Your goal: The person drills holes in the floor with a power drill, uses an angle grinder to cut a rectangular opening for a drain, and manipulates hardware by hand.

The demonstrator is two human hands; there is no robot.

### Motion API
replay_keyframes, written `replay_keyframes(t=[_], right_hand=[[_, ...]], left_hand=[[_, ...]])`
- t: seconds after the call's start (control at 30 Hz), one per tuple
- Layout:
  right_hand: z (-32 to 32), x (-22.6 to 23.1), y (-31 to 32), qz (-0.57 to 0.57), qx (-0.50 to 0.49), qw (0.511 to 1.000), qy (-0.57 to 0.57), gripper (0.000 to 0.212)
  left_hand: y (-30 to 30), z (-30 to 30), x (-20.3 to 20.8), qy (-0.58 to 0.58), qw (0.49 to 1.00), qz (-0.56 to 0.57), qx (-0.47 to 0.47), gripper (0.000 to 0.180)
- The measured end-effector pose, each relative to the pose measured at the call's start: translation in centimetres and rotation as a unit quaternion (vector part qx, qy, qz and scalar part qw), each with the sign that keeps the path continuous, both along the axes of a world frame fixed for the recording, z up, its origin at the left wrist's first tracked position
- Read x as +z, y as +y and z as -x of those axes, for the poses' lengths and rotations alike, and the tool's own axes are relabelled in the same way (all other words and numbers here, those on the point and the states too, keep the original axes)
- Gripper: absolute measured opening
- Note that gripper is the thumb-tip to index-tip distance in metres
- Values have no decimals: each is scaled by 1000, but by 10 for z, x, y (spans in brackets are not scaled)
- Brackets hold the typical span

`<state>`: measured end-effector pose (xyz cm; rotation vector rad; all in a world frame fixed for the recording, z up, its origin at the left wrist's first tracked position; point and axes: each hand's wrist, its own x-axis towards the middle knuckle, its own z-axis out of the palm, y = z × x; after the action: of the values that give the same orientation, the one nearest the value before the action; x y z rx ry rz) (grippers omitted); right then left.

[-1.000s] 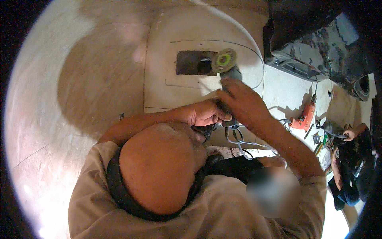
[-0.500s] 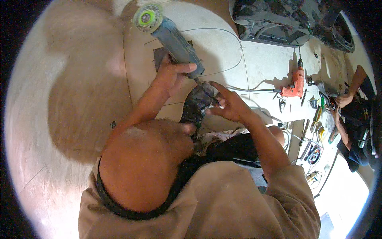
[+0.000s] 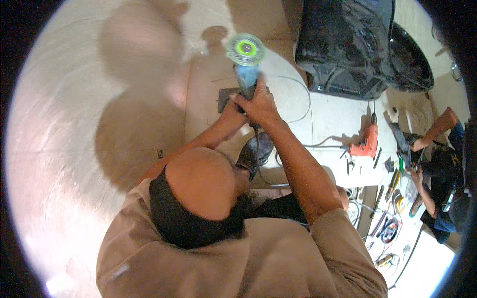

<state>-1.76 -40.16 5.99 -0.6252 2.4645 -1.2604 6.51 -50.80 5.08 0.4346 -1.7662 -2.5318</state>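
Both of my hands are closed around an angle grinder (image 3: pixel 245 78). Its round disc (image 3: pixel 247 48), with a bright green ring at the hub, points away from me and looks blurred. My left hand (image 3: pixel 232 118) wraps the rear end of the body. Farther forward, my right hand (image 3: pixel 263 103) grips the grinder, with fingers stretched along its side. The cord hangs from the back end, beside a dark shoe (image 3: pixel 259 147). A small dark flat plate (image 3: pixel 226 101) lies on the floor just left of the grinder, partly hidden by my hands.
An orange drill (image 3: pixel 366 141) lies on the floor to the right. Beyond it stands a large glossy black moulded piece (image 3: pixel 345 47). At far right, another person's hands (image 3: pixel 420 144) work near scattered tools and cables (image 3: pixel 390 231). A thin wire loop (image 3: pixel 309 102) curves over the floor.
My right hand has left the cord by the shoe and now grips the grinder's body. The grinder has swung more upright in view, and my left hand has shifted to its rear end.
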Motion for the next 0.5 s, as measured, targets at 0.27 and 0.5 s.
replay_keyframes(t=[0.27,0.5], right_hand=[[31,32,-6,177,104,892,-403,52],[46,40,-22,343,29,714,-610,32]], left_hand=[[-72,-34,84,86,831,545,-67,39],[-33,-16,75,354,721,596,-18,59]])
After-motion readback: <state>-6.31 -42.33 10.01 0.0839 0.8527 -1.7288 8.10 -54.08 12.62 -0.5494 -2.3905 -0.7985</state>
